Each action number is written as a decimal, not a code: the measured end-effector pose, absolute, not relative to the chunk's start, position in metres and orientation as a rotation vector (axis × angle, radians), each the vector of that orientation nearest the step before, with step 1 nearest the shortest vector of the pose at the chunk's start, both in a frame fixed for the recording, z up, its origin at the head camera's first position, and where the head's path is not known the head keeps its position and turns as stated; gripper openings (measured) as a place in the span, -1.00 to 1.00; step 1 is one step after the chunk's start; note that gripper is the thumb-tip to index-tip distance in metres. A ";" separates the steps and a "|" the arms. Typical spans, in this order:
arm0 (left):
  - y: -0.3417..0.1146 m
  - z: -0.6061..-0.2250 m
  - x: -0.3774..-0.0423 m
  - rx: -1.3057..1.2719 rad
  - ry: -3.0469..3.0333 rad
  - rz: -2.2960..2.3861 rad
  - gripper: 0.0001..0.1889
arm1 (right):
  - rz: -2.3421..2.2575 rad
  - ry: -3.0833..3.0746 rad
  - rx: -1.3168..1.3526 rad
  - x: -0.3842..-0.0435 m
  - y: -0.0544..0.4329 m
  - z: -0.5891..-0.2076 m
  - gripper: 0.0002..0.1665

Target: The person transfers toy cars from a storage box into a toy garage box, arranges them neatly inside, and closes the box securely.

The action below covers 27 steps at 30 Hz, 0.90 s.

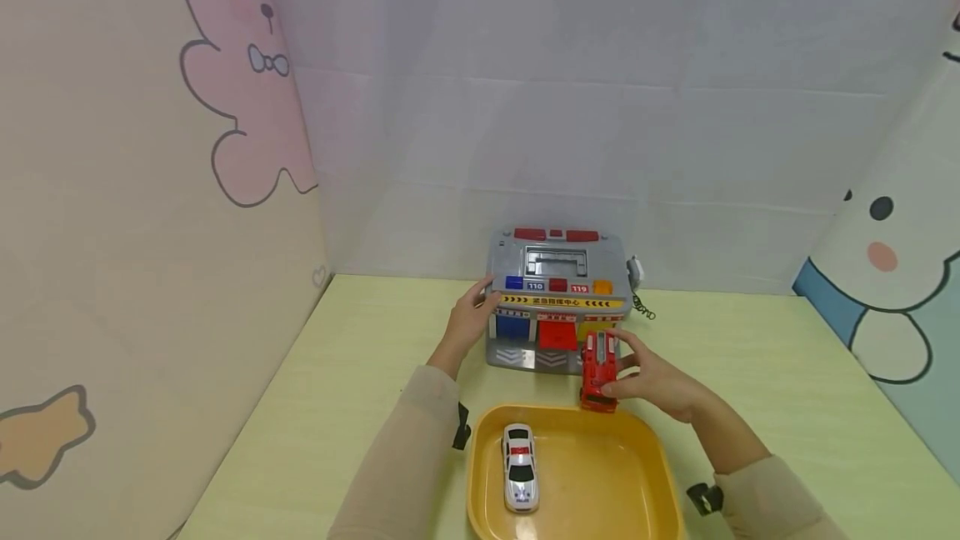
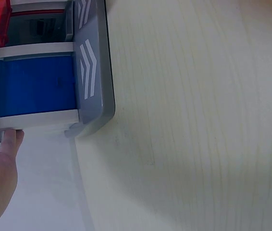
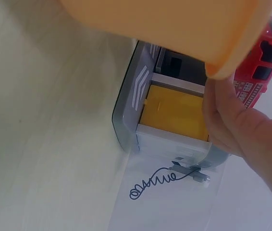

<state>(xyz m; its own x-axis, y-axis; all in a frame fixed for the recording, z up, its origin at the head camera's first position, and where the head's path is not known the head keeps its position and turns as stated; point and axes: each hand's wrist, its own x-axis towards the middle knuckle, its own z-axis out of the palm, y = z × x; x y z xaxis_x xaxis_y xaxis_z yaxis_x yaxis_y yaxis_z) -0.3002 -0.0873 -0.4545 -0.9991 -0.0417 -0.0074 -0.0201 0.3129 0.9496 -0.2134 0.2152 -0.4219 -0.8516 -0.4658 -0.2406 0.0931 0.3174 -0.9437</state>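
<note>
A grey toy emergency station (image 1: 555, 302) stands at the back of the table. It has a blue door (image 2: 35, 86), a raised red door (image 1: 557, 335) and a yellow door (image 3: 172, 113). My left hand (image 1: 468, 323) rests on the station's left side with straight fingers. My right hand (image 1: 648, 382) pinches a red toy fire truck (image 1: 600, 373) between thumb and fingers, in front of the station's right part. In the right wrist view the fire truck (image 3: 258, 67) is partly hidden by the tray and my fingers.
A yellow tray (image 1: 652, 448) sits in front of the station, holding a white toy police car (image 1: 520, 469) on its left side. A small handset (image 1: 636, 272) with a coiled cord hangs at the station's right side. Fabric walls (image 1: 480, 107) surround the table (image 1: 360, 357).
</note>
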 end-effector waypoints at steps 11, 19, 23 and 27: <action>-0.087 -0.457 -0.300 0.066 -2.530 -1.825 -0.48 | -1.588 2.094 -0.288 -0.227 0.216 -0.436 0.12; -0.086 -0.456 -0.299 0.063 -2.532 -1.821 -0.48 | -1.579 2.085 -0.292 -0.233 0.212 -0.440 0.11; -0.085 -0.455 -0.298 0.055 -2.533 -1.813 -0.49 | -1.577 2.091 -0.292 -0.238 0.211 -0.446 0.11; -0.085 -0.455 -0.298 0.047 -2.534 -1.805 -0.49 | -1.568 2.095 -0.291 -0.239 0.206 -0.448 0.11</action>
<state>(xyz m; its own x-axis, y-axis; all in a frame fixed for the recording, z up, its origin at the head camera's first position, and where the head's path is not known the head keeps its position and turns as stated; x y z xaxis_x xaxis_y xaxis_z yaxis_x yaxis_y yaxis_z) -0.2977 -0.0854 -0.4548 -0.9991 -0.0423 0.0073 -0.0069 0.3265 0.9452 -0.2389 0.2056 -0.4485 -0.8505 -0.4547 -0.2645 0.1257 0.3126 -0.9415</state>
